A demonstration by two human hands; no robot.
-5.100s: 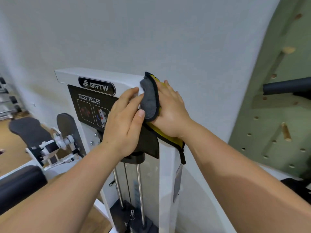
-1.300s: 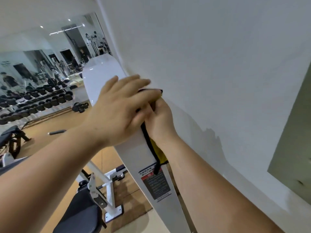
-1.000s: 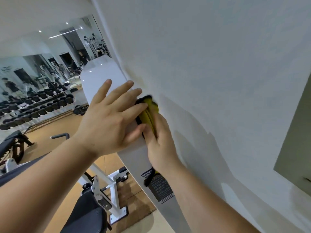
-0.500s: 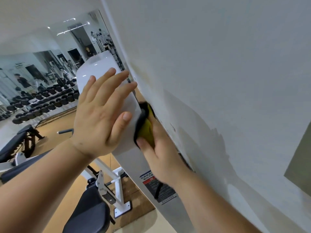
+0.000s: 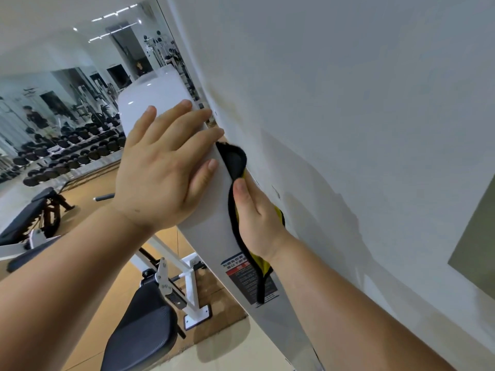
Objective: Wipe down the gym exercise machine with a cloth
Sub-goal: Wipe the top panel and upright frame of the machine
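The machine's white upright column (image 5: 207, 238) runs from the upper middle down to the lower right, close to the wall. My left hand (image 5: 163, 178) lies flat on its broad face with fingers spread and straight. My right hand (image 5: 257, 218) is on the column's wall-side edge and grips the black-and-yellow cloth (image 5: 234, 158) against it. The thumb lies along the cloth's black rim. The fingers are hidden behind the cloth and the column. A strip of the cloth hangs down past my wrist over a warning sticker (image 5: 242, 279).
The white wall (image 5: 348, 103) stands right behind the column, leaving a narrow gap. Below are the machine's black padded seat (image 5: 142, 325) and white frame (image 5: 191, 287). A dumbbell rack (image 5: 67, 151), a black bench (image 5: 24, 220) and mirrors fill the left.
My right hand has slid the cloth down and round onto the column's wall-side edge. My left hand moved from the cloth to lie flat on the face. My view swung from the front to the side.
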